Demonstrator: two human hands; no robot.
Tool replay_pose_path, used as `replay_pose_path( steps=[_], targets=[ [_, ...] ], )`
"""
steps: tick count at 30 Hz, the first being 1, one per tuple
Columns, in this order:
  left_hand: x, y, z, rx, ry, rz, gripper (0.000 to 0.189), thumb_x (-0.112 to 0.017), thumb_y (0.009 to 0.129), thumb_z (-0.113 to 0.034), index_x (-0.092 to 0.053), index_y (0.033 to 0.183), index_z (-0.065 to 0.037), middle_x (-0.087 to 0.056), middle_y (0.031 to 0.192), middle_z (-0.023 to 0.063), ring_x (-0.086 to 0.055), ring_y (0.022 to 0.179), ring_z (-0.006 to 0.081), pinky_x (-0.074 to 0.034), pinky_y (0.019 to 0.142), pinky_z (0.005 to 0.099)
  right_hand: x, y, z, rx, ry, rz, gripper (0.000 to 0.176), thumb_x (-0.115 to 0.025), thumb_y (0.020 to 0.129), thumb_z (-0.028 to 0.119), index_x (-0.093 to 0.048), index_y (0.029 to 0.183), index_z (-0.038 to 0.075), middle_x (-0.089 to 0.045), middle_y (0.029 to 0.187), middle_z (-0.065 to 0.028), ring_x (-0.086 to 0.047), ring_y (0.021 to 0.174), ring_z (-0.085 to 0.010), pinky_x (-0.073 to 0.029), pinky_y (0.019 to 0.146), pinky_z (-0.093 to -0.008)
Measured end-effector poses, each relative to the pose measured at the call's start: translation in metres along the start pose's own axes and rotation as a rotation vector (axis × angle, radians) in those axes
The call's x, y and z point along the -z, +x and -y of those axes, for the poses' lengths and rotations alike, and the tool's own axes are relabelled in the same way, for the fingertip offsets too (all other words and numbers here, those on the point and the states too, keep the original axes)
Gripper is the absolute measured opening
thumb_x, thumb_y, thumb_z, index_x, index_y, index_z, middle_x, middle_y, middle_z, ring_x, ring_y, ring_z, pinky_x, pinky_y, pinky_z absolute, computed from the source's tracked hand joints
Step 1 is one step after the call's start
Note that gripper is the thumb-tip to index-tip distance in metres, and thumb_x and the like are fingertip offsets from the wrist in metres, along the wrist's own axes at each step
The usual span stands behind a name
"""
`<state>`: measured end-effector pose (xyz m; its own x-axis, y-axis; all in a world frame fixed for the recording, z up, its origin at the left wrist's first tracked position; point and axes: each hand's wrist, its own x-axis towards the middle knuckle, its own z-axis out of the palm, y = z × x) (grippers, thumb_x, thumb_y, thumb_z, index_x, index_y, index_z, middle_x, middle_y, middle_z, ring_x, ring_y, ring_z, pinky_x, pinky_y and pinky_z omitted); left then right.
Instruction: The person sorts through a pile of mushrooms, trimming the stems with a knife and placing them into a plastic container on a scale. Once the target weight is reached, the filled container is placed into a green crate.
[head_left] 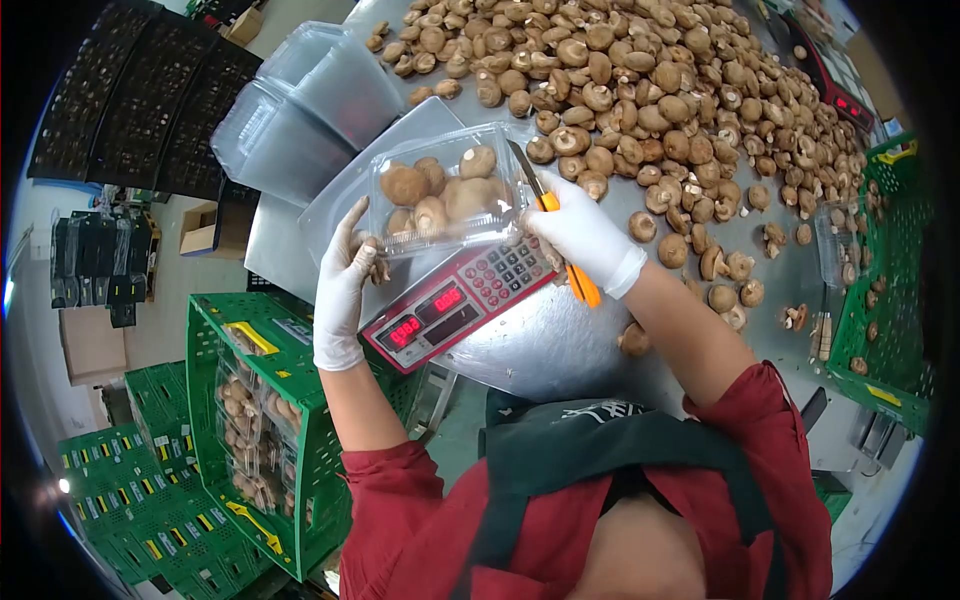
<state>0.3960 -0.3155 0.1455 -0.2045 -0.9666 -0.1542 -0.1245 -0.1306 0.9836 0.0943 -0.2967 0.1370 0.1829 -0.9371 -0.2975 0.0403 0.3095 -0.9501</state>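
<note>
A clear plastic box (440, 190) with several brown mushrooms in it is over the scale (460, 300), whose red digits are lit. At the box's left front corner is my left hand (345, 290), gloved in white, its fingers closed around a mushroom (376, 262). My right hand (585, 230), also gloved, is at the box's right side, wrapped round an orange-handled knife (583, 286) whose blade points up and away. Something brown, perhaps a mushroom, shows under the right fingers.
A large heap of mushrooms (640, 80) covers the table's far side. Stacked empty clear boxes (300, 110) stand at the back left. Green crates are at the left (310, 340) and right (890, 330). A second knife (825, 335) lies at the right.
</note>
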Motion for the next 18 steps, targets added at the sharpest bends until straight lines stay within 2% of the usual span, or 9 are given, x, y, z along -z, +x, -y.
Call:
replay_pose_path(
  steps=[1,2,6,7,9,11,13,16,18],
  targets=[
    [-0.001,0.001,0.002,0.002,-0.005,-0.011,0.066,-0.064,0.094,-0.018,-0.033,0.15,0.0,-0.056,0.087,0.0007,-0.055,0.069,0.0087,-0.045,0.06,0.0204,-0.001,0.002,0.001,0.008,-0.048,-0.022,0.056,-0.066,0.083,0.014,-0.049,0.134,-0.004,-0.065,0.089,-0.0087,-0.059,0.061,-0.0114,-0.049,0.056,-0.0251],
    [-0.003,0.002,0.004,0.004,-0.009,-0.022,0.067,-0.064,0.094,-0.016,-0.033,0.15,-0.001,-0.057,0.086,0.0008,-0.055,0.068,0.0087,-0.045,0.06,0.0203,-0.004,0.012,-0.019,0.146,-0.101,-0.1,0.054,-0.065,0.084,0.013,-0.05,0.133,-0.003,-0.065,0.087,-0.0083,-0.058,0.059,-0.0116,-0.047,0.052,-0.0255],
    [-0.019,-0.003,0.003,0.039,-0.138,-0.09,0.066,-0.054,0.089,-0.001,-0.033,0.151,-0.005,-0.058,0.077,0.0036,-0.056,0.062,0.0101,-0.046,0.058,0.0217,0.003,0.008,-0.01,0.02,0.085,0.015,0.038,-0.06,0.09,0.007,-0.044,0.124,0.0,-0.059,0.07,-0.0021,-0.048,0.048,-0.007,-0.04,0.043,-0.0225],
    [-0.025,-0.004,0.001,0.064,-0.123,-0.138,0.067,-0.054,0.087,0.0,-0.033,0.15,-0.004,-0.06,0.078,0.0046,-0.057,0.062,0.0111,-0.046,0.058,0.0234,0.002,0.005,-0.012,0.017,0.275,0.018,0.033,-0.059,0.091,0.006,-0.046,0.12,0.002,-0.055,0.067,-0.0001,-0.047,0.047,-0.0071,-0.039,0.043,-0.0224],
    [-0.03,-0.01,0.007,0.017,-0.191,-0.148,0.071,-0.054,0.084,0.001,-0.03,0.15,-0.003,-0.06,0.079,0.0057,-0.059,0.064,0.0133,-0.049,0.061,0.0252,-0.004,0.002,-0.006,0.027,0.141,-0.08,0.026,-0.057,0.091,0.004,-0.048,0.116,0.004,-0.047,0.064,0.005,-0.042,0.045,-0.0042,-0.035,0.041,-0.0205],
    [-0.04,-0.026,0.003,-0.029,-0.192,-0.165,0.066,-0.054,0.084,0.001,-0.033,0.146,-0.004,-0.059,0.079,0.0055,-0.06,0.064,0.0133,-0.05,0.062,0.0264,0.003,-0.004,-0.012,0.066,0.142,-0.025,0.036,-0.056,0.091,0.003,-0.048,0.126,0.002,-0.045,0.064,0.0059,-0.038,0.044,-0.002,-0.033,0.041,-0.0198],
    [-0.048,-0.047,0.009,-0.023,-0.261,-0.14,0.068,-0.055,0.082,0.003,-0.034,0.146,-0.003,-0.059,0.079,0.0051,-0.059,0.062,0.0123,-0.05,0.063,0.0251,0.001,-0.029,-0.001,0.023,0.109,-0.046,0.057,-0.054,0.089,-0.002,-0.039,0.144,0.003,-0.047,0.066,0.0066,-0.038,0.044,-0.001,-0.032,0.041,-0.0181],
    [-0.057,-0.089,0.013,-0.011,-0.344,-0.232,0.066,-0.058,0.08,0.002,-0.039,0.143,-0.002,-0.06,0.081,0.004,-0.06,0.064,0.0117,-0.05,0.064,0.0231,-0.001,-0.062,-0.019,0.036,0.084,-0.095,0.058,-0.056,0.09,0.0,-0.038,0.145,0.004,-0.051,0.072,0.0053,-0.037,0.044,-0.0016,-0.032,0.041,-0.0179],
    [-0.052,-0.123,-0.005,0.013,-0.289,-0.298,0.063,-0.059,0.08,0.001,-0.043,0.14,-0.001,-0.062,0.083,0.0032,-0.061,0.067,0.0112,-0.049,0.063,0.0219,-0.007,-0.077,-0.018,0.024,0.009,0.028,0.058,-0.059,0.091,0.003,-0.039,0.146,0.004,-0.059,0.078,0.0018,-0.039,0.046,-0.0012,-0.033,0.042,-0.0178]
  ],
)
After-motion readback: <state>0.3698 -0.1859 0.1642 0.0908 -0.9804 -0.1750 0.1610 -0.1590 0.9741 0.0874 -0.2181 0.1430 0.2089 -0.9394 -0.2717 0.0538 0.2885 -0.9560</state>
